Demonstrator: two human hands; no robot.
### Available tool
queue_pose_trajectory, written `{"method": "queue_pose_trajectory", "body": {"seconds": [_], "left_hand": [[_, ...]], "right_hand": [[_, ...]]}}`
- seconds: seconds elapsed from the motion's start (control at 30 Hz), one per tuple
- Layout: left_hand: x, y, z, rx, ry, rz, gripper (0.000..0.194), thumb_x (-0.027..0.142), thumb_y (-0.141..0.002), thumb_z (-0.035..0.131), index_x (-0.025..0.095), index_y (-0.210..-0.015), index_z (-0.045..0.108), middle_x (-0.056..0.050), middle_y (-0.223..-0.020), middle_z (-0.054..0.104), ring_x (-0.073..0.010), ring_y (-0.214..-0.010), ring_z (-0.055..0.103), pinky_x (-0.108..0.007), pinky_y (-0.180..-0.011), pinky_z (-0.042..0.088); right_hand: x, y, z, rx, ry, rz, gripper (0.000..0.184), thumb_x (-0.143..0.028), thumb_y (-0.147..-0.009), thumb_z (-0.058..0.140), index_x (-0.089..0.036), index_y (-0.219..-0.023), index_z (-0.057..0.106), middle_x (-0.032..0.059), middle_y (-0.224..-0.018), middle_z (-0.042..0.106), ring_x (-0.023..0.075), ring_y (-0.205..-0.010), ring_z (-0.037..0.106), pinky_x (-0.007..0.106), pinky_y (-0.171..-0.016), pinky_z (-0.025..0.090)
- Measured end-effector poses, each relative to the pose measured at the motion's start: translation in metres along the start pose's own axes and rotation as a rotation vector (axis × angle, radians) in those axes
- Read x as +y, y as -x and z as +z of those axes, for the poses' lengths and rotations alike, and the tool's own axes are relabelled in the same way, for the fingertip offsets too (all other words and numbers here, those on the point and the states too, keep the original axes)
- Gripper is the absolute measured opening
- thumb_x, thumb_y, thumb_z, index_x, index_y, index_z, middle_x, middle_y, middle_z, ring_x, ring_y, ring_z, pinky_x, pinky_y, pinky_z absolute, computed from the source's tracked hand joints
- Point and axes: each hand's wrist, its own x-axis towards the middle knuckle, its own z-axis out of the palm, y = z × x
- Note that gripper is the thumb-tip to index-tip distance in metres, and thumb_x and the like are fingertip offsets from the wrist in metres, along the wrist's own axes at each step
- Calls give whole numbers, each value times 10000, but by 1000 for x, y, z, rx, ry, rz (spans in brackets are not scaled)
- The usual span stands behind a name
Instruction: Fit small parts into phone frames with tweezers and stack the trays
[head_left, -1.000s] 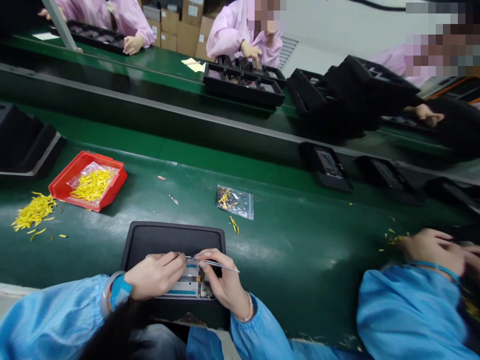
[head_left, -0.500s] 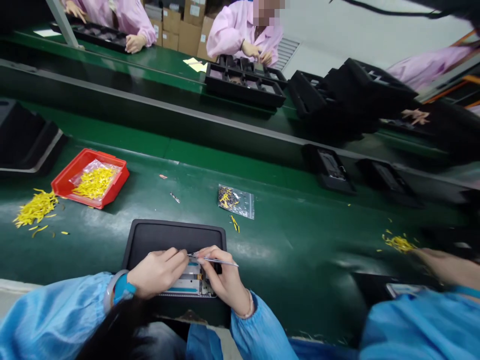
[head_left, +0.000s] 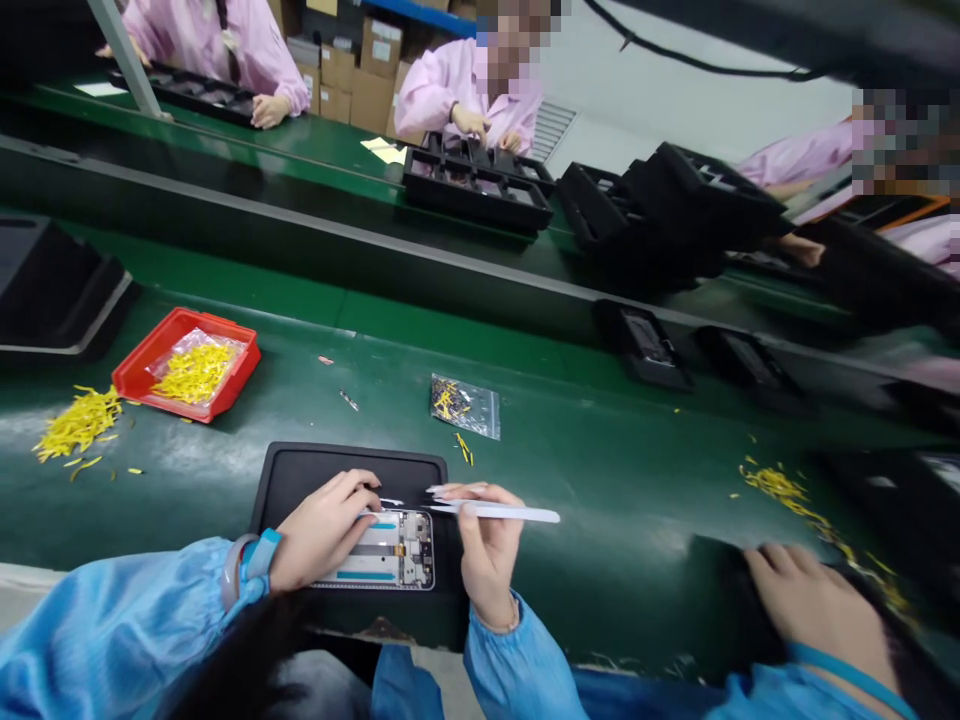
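Well left of the phone lie loose yellow strips, then a red bin. The left hand covers the phone's left part, its fingers bent and slightly apart near the far edge; I cannot tell whether they pinch anything. The phone lies open on a black tray, its long axis running left to right, its right end uncovered. A small pale strip sits along the phone's far edge, between the left fingertips and the tweezers, nearer the left hand. The tweezers point left toward the phone's far right corner, roughly along its long axis. The right hand, just right of the phone, pinches them between thumb and fingers.
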Motion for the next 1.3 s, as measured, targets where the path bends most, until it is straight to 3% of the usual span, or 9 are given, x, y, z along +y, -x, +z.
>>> {"method": "queue_pose_trajectory", "body": {"seconds": [0.13,0.3,0.43,0.63,0.87,1.13,1.3], "left_hand": [[-1,1,3,25,54,-59,192,94,-854,449,176,-1011,523,-100,-1101,551,-210,-1029,570,-340,-884,506],[-1,0,6,79,45,-61,166,90,-852,451,154,-945,573,-108,-1090,559,-201,-969,591,-335,-842,525],[0,-1,9,95,-16,-20,195,87,-868,433,172,-857,609,-66,-1046,586,-164,-874,604,-281,-780,529],[2,1,3,-52,-237,-1,371,-42,-719,386,152,-974,574,-83,-1085,578,-172,-747,600,-304,-712,526],[-4,3,4,-83,-175,-37,455,-67,-680,340,146,-1028,542,-116,-1225,513,-185,-892,607,-319,-793,522],[-4,3,6,-52,-204,-51,521,-66,-595,346,158,-1019,549,-110,-1292,484,-186,-878,608,-327,-772,536],[-5,3,5,8,-132,-59,476,-61,-623,356,158,-1000,548,-117,-1289,472,-169,-897,611,-306,-773,535]], "right_hand": [[-8,4,-11,44,103,-57,112,-312,-958,472,-247,-1021,538,-12,-752,643,179,-733,680,353,-700,545],[-17,12,-26,100,324,-76,139,-330,-952,467,-237,-945,569,9,-766,612,174,-700,657,325,-657,544],[-22,16,-38,43,590,93,246,-400,-942,448,-202,-887,585,41,-723,633,185,-641,645,297,-603,525],[-31,12,-39,-63,780,195,366,-494,-916,419,-198,-836,620,55,-726,633,197,-670,627,265,-599,500],[-18,11,-35,-153,853,327,529,-681,-835,399,-205,-753,615,57,-663,642,221,-603,625,286,-565,488],[-7,17,-25,-122,880,310,496,-723,-774,458,-237,-713,534,48,-675,614,248,-634,636,335,-590,495],[-11,13,-27,-131,779,434,460,-693,-748,521,-234,-722,524,37,-659,642,235,-620,627,315,-592,494]]}}
